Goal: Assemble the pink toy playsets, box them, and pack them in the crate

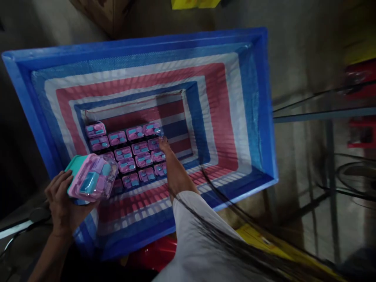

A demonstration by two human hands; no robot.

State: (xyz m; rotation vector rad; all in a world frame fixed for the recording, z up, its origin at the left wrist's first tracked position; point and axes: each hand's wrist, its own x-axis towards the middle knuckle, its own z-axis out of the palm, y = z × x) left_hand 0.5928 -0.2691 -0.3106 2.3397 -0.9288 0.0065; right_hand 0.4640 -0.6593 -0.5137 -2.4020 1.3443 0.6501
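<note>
A deep sack-lined bin (258,117) striped blue, white and red stands below me. Rows of pink and teal packaged boxes (129,150) cover the left part of its bottom. My right hand (165,145) reaches far down inside, its fingers at a box on the right end of the rows; the fingers look bent, but I cannot tell if they grip anything. My left hand (63,201) stays up at the bin's near left rim, closed on a small stack of the same pink and teal boxes (92,178).
The right part of the bin's floor (179,129) is bare striped lining. A metal frame (323,115) and cables stand to the right. Yellow things lie at the far edge (194,4) and near my body. Loose hair hangs across my white sleeve (199,239).
</note>
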